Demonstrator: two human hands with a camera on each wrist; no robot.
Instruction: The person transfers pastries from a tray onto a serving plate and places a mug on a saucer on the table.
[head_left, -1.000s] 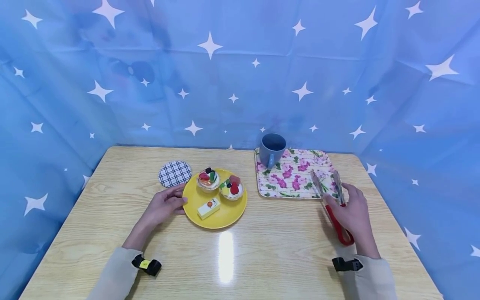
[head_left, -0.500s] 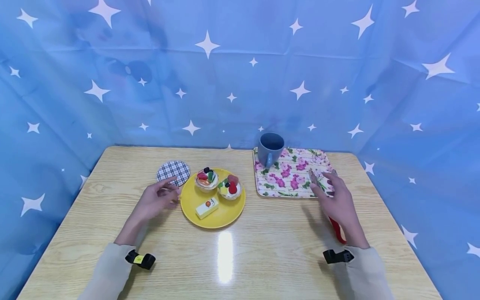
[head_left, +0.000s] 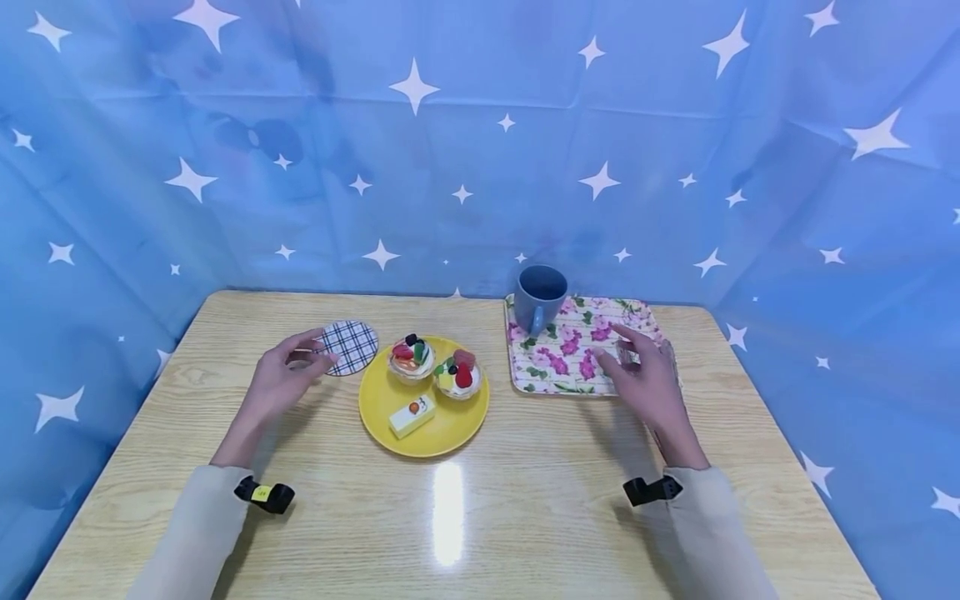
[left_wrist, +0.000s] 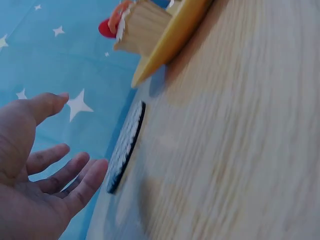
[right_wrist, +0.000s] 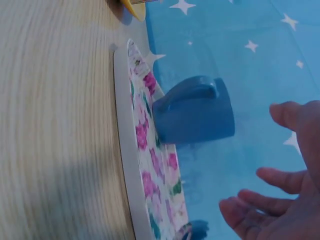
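Note:
My left hand [head_left: 279, 379] hovers beside the round checked coaster [head_left: 347, 347], its fingers spread and holding nothing. In the left wrist view the fingers stay apart from the coaster [left_wrist: 126, 147]. My right hand [head_left: 651, 385] is held over the right part of the floral tray [head_left: 555, 385], with relaxed fingers and nothing in them. Beneath that hand lie the red-handled tongs, mostly hidden. A blue mug [head_left: 540, 300] stands upright on the tray's back left corner; the right wrist view shows the mug [right_wrist: 197, 112] apart from my fingers.
A yellow plate [head_left: 450, 437] sits left of the table's middle. Two fruit-topped tarts [head_left: 411, 358] and a small white rectangular cake [head_left: 412, 417] are on it. A blue star-printed curtain [head_left: 480, 150] surrounds the wooden table [head_left: 360, 517].
My left hand has let go of the plate's edge and moved left toward the coaster. My right hand has released the tongs and shifted left over the tray.

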